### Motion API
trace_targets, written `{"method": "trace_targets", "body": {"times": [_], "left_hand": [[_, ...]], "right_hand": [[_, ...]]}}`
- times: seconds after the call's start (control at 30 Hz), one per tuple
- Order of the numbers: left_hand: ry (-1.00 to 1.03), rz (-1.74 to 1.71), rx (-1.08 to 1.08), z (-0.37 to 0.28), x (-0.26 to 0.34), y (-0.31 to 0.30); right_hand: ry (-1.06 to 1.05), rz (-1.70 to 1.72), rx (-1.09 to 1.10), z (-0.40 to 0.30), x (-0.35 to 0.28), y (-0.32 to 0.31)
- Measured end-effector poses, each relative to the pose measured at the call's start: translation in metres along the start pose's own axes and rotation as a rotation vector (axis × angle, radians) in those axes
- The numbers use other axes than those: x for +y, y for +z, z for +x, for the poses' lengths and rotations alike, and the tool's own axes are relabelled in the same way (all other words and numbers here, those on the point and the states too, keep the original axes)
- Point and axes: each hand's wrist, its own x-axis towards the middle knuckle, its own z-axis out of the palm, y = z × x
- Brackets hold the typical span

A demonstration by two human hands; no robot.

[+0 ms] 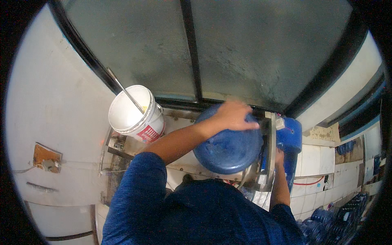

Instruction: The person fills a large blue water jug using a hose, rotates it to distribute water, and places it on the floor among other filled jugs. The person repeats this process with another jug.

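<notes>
A blue plastic water jug (226, 150) stands in front of me with its round base facing up. My left hand (234, 114) lies across the far part of that base, thumb apart from the fingers. The hand is blurred, and whether it grips the jug or only rests on it is unclear. Down on the right, my right hand (279, 157) is beside a blue plastic container (288, 134), past an upright metal frame (269, 153). Its fingers are mostly hidden, so what they touch does not show.
On the metal bench (180, 124) to the left stands a white plastic bucket (131, 110) with a metal rod (125, 92) leaning in it. A dark-framed window (196, 55) rises behind the bench. Several more water jugs (324, 217) are on the lower right, beside a white tiled wall (315, 162).
</notes>
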Motion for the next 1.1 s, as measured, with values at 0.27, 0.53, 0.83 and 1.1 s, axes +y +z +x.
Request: {"method": "trace_targets", "body": {"times": [0.27, 0.53, 0.83, 1.1], "left_hand": [[0.828, -0.511, -0.390, -0.087, 0.096, -0.007], [-0.127, -0.227, 0.193, -0.163, 0.057, -0.036], [-0.248, -0.131, 0.338, -0.166, 0.049, 0.005], [-0.254, -0.076, 0.440, -0.172, 0.047, 0.012]], "right_hand": [[0.165, -0.278, -0.193, -0.067, -0.088, -0.053], [-0.108, 0.028, 0.019, -0.043, -0.091, -0.037], [-0.303, 0.088, 0.166, -0.050, -0.133, -0.054], [0.000, -0.347, 0.147, -0.031, -0.182, 0.117]]}}
